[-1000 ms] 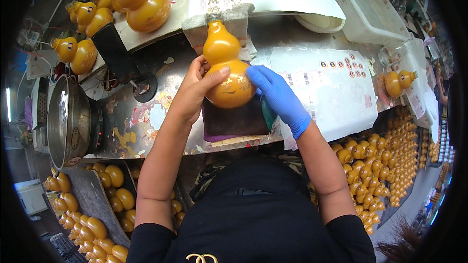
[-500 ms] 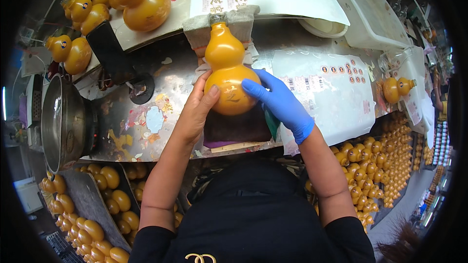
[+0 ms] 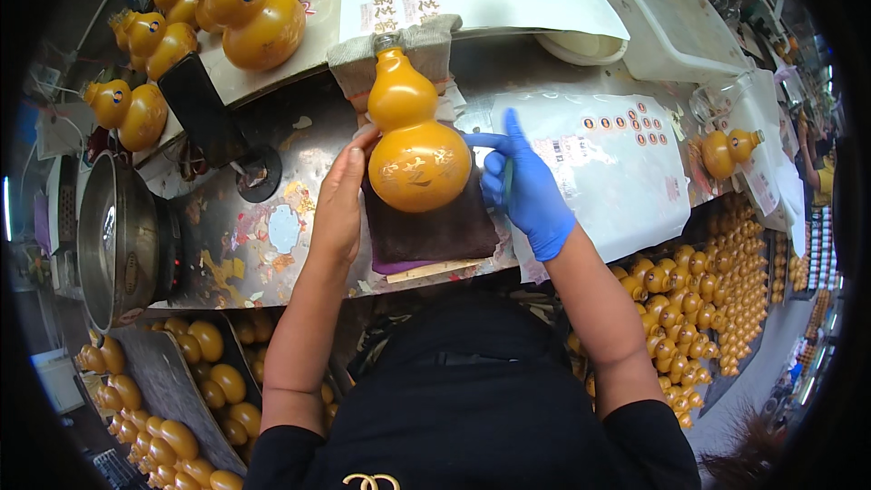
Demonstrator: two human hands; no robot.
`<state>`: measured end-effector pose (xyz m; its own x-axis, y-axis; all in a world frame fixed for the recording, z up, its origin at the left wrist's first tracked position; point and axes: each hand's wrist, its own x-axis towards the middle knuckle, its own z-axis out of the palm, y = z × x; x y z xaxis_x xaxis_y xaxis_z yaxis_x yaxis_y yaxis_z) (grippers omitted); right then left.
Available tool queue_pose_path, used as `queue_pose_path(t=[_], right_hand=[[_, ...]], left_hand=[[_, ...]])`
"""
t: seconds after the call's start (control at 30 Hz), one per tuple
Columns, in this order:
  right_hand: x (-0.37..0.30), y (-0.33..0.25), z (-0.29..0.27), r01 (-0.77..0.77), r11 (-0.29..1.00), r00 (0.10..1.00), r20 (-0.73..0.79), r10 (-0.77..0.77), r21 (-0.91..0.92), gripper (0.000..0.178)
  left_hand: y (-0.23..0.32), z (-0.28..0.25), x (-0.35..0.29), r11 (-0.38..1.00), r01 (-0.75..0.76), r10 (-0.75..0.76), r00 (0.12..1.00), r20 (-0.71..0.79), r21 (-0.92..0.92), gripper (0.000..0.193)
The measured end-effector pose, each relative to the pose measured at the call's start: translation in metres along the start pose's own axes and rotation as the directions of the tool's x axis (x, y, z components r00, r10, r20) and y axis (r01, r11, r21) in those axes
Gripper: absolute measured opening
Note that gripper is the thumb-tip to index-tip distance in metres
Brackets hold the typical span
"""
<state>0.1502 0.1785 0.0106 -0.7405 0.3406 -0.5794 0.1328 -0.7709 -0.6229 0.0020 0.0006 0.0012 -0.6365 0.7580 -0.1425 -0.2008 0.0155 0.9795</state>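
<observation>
A glossy amber gourd-shaped bottle (image 3: 419, 168) lies on a dark brown padded cloth (image 3: 426, 231), its neck pointing away on a folded grey cloth (image 3: 434, 47). Faint gold characters mark its round lower bulb. My bare left hand (image 3: 341, 204) holds the bulb's left side, the fingers partly hidden behind it. On the right, my blue-gloved right hand (image 3: 535, 200) has its thumb raised and its index finger stretched to the bulb's side. Its other fingers are curled around a thin green piece (image 3: 509, 174), mostly hidden in the hand.
A clear sheet with round stickers (image 3: 626, 172) lies to the right, beside a small gourd bottle (image 3: 729, 152). At left stand a phone on a stand (image 3: 201, 109) and a metal pan (image 3: 113, 236). Larger gourd bottles (image 3: 263, 27) line the back-left shelf; a white tub (image 3: 671, 27) is behind.
The bottle has turned so its gold characters face up more fully. My right thumb has lifted off the bulb, and the left thumb has slid to its left side. The whole view has shifted slightly.
</observation>
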Motion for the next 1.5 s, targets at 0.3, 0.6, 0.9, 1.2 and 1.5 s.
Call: queue_pose_path(t=[0.3, 0.6, 0.9, 1.2, 1.5], right_hand=[[-0.051, 0.025, 0.044, 0.633, 0.538, 0.693, 0.098, -0.714, -0.557, 0.03], [-0.029, 0.0, 0.025, 0.497, 0.281, 0.602, 0.093, -0.793, -0.821, 0.03], [-0.036, 0.002, 0.032, 0.707, 0.419, 0.637, 0.257, -0.727, -0.569, 0.03], [-0.021, -0.031, 0.033, 0.691, 0.258, 0.64, 0.407, -0.651, -0.675, 0.032], [-0.02, -0.015, 0.02, 0.689, 0.392, 0.619, 0.213, -0.756, -0.61, 0.031]], left_hand=[[0.012, 0.035, -0.016, 0.978, -0.142, 0.137, 0.99, 0.042, 0.155, 0.075], [0.003, 0.022, -0.012, 0.997, -0.045, 0.042, 0.998, 0.047, 0.06, 0.071], [0.007, 0.02, -0.008, 0.998, 0.055, -0.055, 0.996, 0.064, -0.003, 0.071], [0.012, 0.022, -0.01, 0.997, 0.06, -0.057, 0.996, 0.066, -0.046, 0.065], [0.038, 0.04, 0.007, 0.952, -0.146, 0.149, 0.989, 0.008, 0.268, 0.086]])
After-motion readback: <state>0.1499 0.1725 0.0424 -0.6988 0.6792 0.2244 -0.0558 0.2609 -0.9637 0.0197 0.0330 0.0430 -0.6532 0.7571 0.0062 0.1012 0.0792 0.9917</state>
